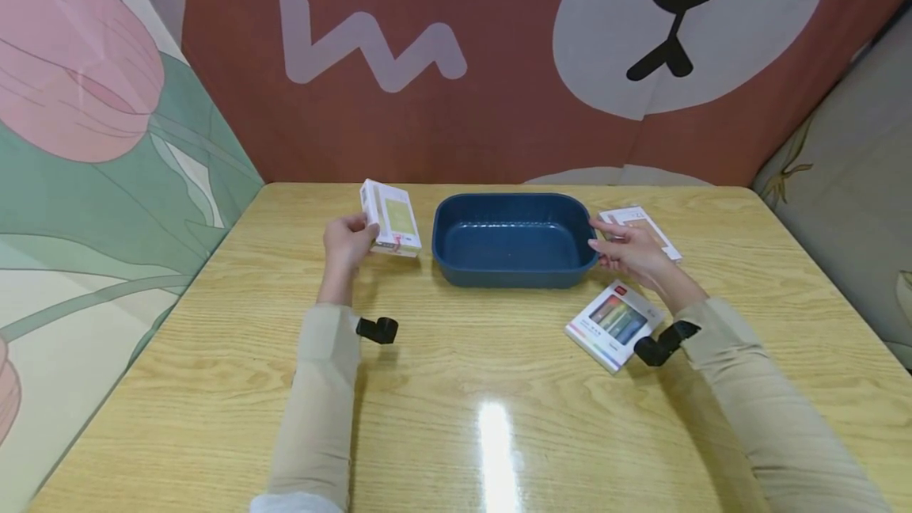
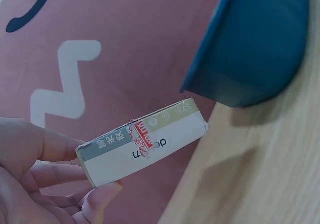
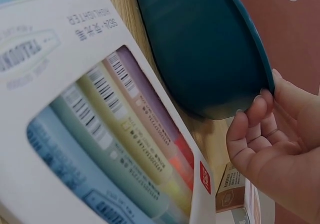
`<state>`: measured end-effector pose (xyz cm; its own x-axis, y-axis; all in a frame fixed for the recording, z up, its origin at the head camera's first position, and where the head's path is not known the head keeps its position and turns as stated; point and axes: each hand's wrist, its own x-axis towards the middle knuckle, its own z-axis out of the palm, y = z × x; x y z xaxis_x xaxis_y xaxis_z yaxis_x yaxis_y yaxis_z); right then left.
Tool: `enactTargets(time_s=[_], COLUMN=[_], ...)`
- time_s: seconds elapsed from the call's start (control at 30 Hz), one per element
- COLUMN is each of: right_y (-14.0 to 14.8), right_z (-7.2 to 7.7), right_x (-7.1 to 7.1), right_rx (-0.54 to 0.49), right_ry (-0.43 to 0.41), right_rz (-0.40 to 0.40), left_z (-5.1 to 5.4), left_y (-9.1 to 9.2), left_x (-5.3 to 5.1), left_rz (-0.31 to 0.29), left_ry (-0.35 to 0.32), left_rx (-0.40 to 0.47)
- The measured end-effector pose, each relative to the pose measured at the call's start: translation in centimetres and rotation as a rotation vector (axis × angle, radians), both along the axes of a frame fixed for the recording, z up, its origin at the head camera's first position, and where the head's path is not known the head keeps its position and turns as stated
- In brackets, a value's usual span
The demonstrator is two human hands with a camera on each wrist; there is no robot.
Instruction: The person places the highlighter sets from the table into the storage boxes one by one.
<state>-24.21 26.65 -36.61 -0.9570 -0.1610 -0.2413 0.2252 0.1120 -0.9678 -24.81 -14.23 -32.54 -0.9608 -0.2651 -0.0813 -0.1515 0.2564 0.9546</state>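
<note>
My left hand pinches a small white highlighter box, tilted above the table left of the blue plastic basin. In the left wrist view, the highlighter box turns a printed narrow side with a red sticker towards the camera. My right hand grips the basin's right end, fingertips at its rim. Close below that hand lies a white highlighter pack; its window shows several coloured pens. Another white box is partly hidden behind the right hand. Nothing is visible inside the basin.
Everything stands on a wood-grain table. A reddish-brown printed cloth hangs along the table's far edge. Patterned cloths hang at the left and right sides.
</note>
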Motion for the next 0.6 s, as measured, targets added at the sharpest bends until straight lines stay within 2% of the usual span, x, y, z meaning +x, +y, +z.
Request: enactTargets(time_s=[0.27,0.43,0.6], right_y=[0.0,0.0,0.0], right_z=[0.0,-0.1,-0.2], right_x=[0.0,0.0,0.0], right_rx=[-0.019,-0.041,-0.088], right_ry=[-0.006,-0.003,-0.019], right_rz=[0.002,0.004,0.013], left_z=[1.6,2.4,2.8], left_y=[0.8,1.5,2.7], left_x=[0.4,0.7,1.0], left_rz=[0.022,-0.010,-0.048], left_ry=[0.067,0.113,0.153], left_rx=[0.002,0.030,0.047])
